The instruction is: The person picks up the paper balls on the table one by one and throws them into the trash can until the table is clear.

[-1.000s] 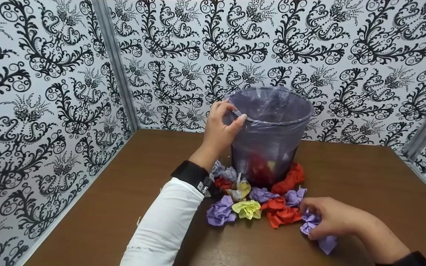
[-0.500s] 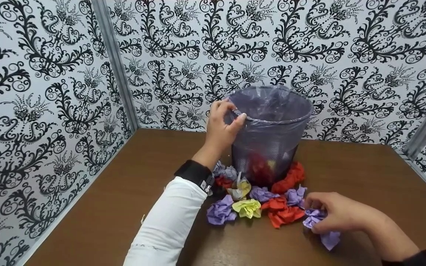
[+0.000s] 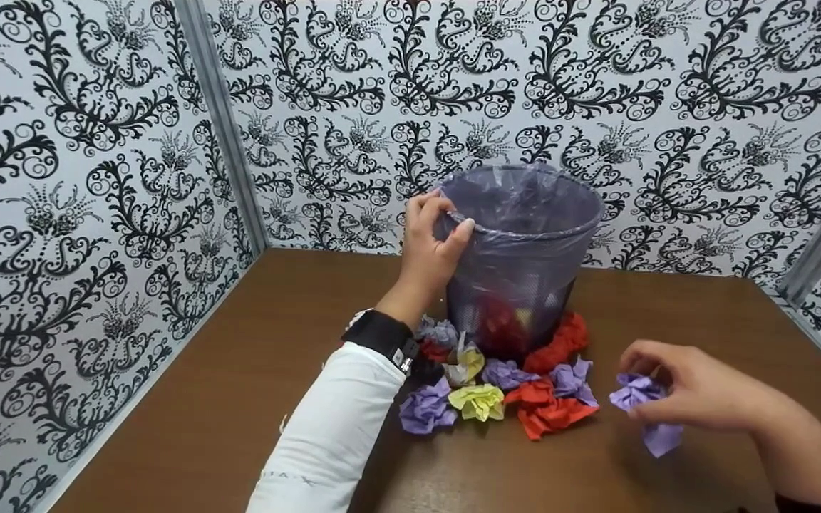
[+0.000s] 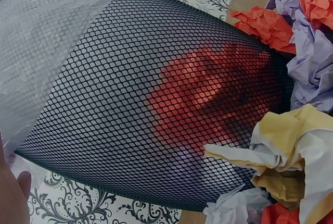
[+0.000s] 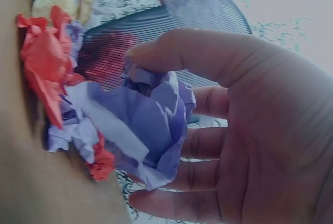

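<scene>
One crumpled purple paper ball (image 3: 642,406) sits pinched in the right hand (image 3: 695,388), lifted just above the brown surface (image 3: 239,370), while the left hand (image 3: 428,249) clasps the lined mesh bin's (image 3: 524,271) rim amid scattered paper balls (image 3: 510,399).

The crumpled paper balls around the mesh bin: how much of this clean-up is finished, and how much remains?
Done: red crumpled paper already lies inside the black mesh bin with its clear plastic liner. In hand: the right hand holds a purple crumpled paper ball above the brown table, while the left hand grips the bin's rim. Left: about ten purple, red and yellow paper balls lie at the bin's base.
</scene>
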Action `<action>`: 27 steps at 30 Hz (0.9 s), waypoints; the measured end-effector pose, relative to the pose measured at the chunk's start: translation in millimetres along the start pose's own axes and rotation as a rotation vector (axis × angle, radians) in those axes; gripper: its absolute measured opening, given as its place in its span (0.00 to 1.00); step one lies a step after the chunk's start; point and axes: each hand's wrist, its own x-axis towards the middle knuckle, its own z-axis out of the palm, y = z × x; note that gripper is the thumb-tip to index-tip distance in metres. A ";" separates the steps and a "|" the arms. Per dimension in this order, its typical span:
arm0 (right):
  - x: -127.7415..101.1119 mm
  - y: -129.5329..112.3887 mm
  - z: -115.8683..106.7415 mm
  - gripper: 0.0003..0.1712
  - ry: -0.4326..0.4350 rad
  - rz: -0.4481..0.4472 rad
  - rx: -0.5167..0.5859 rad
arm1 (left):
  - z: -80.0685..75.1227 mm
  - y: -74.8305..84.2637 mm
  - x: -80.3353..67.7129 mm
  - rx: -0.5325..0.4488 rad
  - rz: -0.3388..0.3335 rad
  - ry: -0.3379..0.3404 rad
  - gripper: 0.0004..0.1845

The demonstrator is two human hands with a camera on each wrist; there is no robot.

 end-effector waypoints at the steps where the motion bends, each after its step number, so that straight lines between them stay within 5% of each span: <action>1: -0.9 -0.6 -2.7 0.24 0.016 -0.001 -0.007 | 0.1 -0.1 -0.2 0.003 0.001 0.003 0.22; 13: -7.7 -5.0 -24.5 0.22 0.322 0.037 -0.005 | 3.4 -2.5 0.2 -0.040 -0.018 -0.007 0.23; 21: -11.8 -15.2 -33.7 0.25 0.606 -0.146 0.119 | 3.8 -1.9 -0.1 -0.054 -0.059 -0.022 0.18; 27: -14.5 -25.0 -39.3 0.26 0.731 -0.153 0.161 | 6.8 -1.2 0.3 -0.055 -0.030 0.004 0.21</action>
